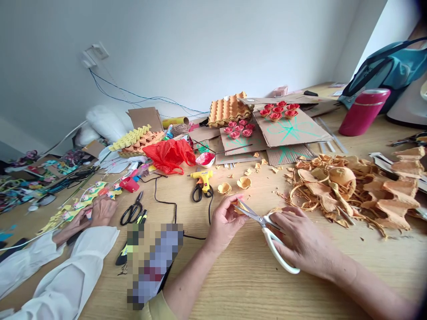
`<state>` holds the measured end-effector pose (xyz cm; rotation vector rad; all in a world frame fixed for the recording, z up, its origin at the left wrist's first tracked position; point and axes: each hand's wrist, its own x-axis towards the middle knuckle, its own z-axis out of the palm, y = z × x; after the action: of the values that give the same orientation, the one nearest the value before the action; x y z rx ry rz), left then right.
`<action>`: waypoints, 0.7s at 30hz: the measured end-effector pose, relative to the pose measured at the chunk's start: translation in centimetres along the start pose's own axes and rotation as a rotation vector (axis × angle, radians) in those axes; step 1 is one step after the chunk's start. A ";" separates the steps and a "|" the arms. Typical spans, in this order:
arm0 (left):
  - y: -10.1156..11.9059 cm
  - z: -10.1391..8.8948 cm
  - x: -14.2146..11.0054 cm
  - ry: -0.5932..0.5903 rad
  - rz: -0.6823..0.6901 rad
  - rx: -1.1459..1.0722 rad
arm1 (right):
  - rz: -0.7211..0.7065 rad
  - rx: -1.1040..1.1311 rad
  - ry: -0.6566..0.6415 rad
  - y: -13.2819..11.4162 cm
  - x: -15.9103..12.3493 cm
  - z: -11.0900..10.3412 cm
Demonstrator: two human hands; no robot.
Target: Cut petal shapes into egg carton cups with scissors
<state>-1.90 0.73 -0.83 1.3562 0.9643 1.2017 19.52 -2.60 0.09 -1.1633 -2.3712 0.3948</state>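
On the worktop [233, 284], taking the scissors' pivot as centre, the scraps [343, 182] make a loose heap at 2 o'clock. At 4 o'clock, the right hand [300, 242] is closed around the handles of the scissors [262, 220], whose blades stand partly open. At 9 o'clock, the left hand [223, 224] is almost closed, pinching the small orange piece [240, 206] at 10 o'clock. Two cups [244, 183] [224, 189] sit near 11 o'clock. In my judgement, the left fingertips could be cut, because they are so near to the blades; the thin piece could also tear, if it is pinched too hard or twists.
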 end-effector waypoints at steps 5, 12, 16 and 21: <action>-0.2 0.4 -0.2 0.010 0.114 0.138 | 0.004 0.000 -0.007 -0.2 0.1 -0.1; 0.2 0.6 -0.5 0.088 0.220 0.349 | -0.017 0.019 0.038 -0.1 0.0 0.2; 0.2 0.4 -0.5 0.122 0.249 0.419 | -0.023 0.008 0.024 0.0 -0.1 0.4; 0.2 0.3 -0.6 0.121 0.266 0.428 | -0.026 0.009 -0.015 0.1 -0.2 0.3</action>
<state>-1.76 0.08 -0.70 1.8095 1.2023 1.3358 19.54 -2.77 -0.22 -1.1274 -2.3927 0.4065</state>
